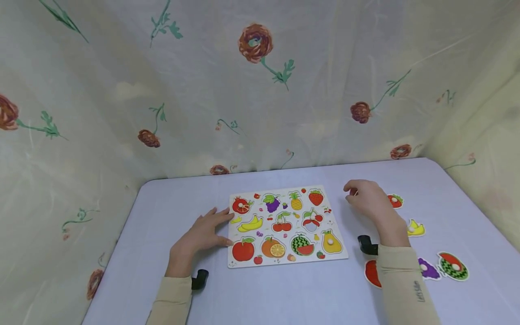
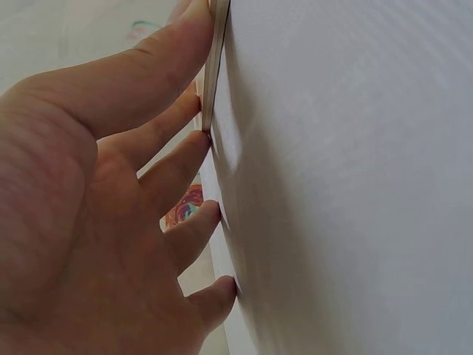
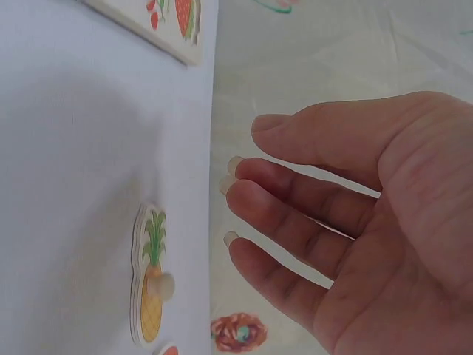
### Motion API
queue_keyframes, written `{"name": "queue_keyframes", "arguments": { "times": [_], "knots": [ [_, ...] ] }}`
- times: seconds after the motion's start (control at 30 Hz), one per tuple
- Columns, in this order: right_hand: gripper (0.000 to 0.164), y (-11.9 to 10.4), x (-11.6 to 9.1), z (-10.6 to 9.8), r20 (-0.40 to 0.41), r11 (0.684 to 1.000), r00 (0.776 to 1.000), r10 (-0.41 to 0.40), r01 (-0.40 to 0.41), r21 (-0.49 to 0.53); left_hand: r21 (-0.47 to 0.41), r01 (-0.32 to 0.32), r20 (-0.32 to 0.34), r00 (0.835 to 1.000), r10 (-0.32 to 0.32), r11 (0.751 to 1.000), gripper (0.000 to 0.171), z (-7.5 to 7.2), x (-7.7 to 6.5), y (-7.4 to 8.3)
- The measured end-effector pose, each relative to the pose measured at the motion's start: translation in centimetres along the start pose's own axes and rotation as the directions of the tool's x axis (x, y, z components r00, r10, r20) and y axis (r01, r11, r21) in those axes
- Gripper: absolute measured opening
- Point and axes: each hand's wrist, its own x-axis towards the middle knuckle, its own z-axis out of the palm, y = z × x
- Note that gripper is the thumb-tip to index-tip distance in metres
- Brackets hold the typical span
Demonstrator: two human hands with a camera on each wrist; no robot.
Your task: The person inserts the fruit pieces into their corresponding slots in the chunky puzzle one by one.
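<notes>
A white fruit puzzle board (image 1: 262, 194) lies on the table, its pictures arranged in rows. My left hand (image 1: 205, 232) rests at the board's left edge with fingers spread; in the left wrist view the thumb and fingertips meet the board's side and the tabletop. The pear piece (image 1: 332, 246) sits in the lower right corner, a pale knob on it. To the right of the board, my right hand (image 1: 367, 198) hovers over the table with loosely bent fingers, holding nothing. Below it, the right wrist view shows a pineapple piece (image 3: 150, 314) with a knob, hidden in the head view.
Loose pieces lie right of the board around my right forearm: a strawberry (image 1: 396, 201), bananas (image 1: 416, 229), grapes (image 1: 429, 270), a watermelon (image 1: 453, 266) and a red piece (image 1: 371, 273) partly under the sleeve. A flowered curtain (image 1: 260, 113) hangs behind the white table (image 1: 284, 298).
</notes>
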Motion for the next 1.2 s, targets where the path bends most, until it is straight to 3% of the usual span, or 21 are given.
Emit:
{"name": "queue_keyframes", "arguments": {
  "times": [0.37,0.63,1.2],
  "knots": [
    [0.032,2.5,-0.3,-0.7,-0.021,0.997,0.997,0.069,-0.069,0.016,-0.002,-0.009,-0.005,1.0,0.009,1.0,0.082,0.1,-0.2,0.0],
    [0.03,3.4,-0.3,-0.4,0.044,0.993,0.992,0.121,-0.122,-0.001,-0.001,-0.013,-0.004,1.0,0.013,1.0,0.082,0.1,-0.1,-0.2],
    [0.02,4.4,-0.2,-0.3,0.067,0.988,0.985,0.158,-0.157,-0.009,0.005,-0.031,-0.01,0.999,0.031,1.0,0.081,0.0,0.0,-0.3]
  ]
}}
